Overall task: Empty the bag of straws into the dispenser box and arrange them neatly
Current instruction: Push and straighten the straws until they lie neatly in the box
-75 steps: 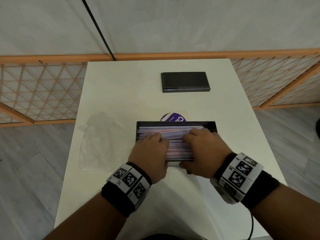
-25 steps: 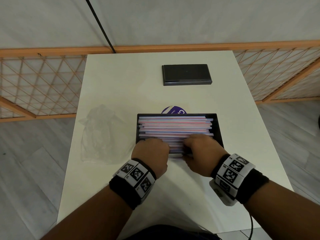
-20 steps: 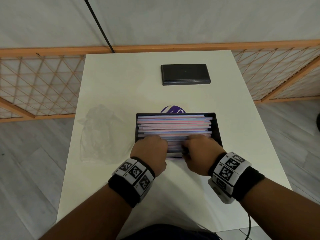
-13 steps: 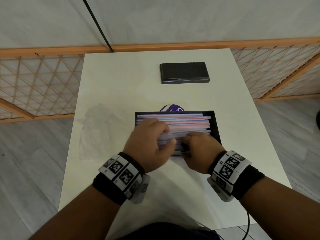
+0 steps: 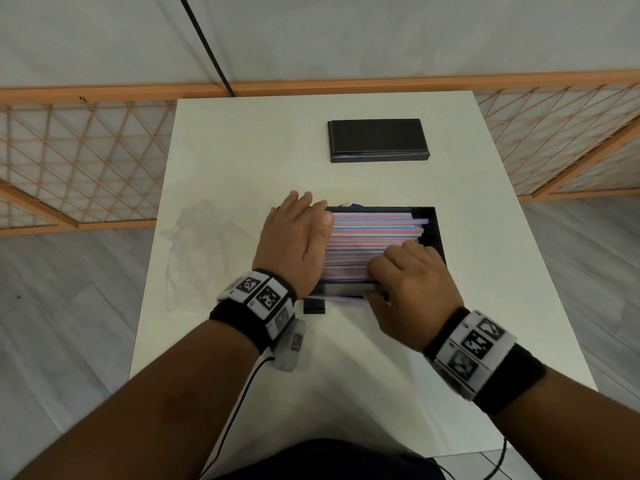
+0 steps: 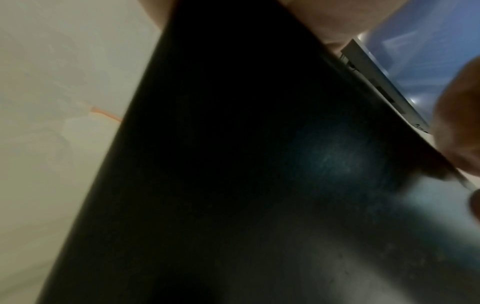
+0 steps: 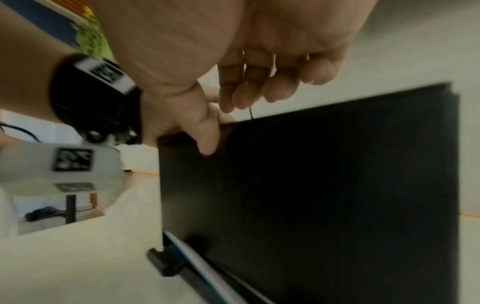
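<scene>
**Both hands at the straw-filled box**

The left hand lies flat with fingers straight and together over the left end of the box, palm down against the straw ends, thumb resting on top of the straws. It holds nothing. The right hand sits at the box's near right corner, its fingers curled down over the nearest straws and the front wall; from the right wrist view the thumb presses the black front face while the fingertips hang curled above the rim. Whether they pinch any straw cannot be told.

The straws, pink, blue and white, lie lengthwise side by side in the box, filling it nearly front to back, their right ends stopping short of the right wall. One straw lies in the dispensing slot at the box's front foot. The left wrist view shows little but the box's dark side wall, blurred.

Left of the box the clear bag lies crumpled and flat on the white table. Beyond the box, well apart, lies the black lid. A purple scrap peeks out just behind the box's far wall.
</scene>
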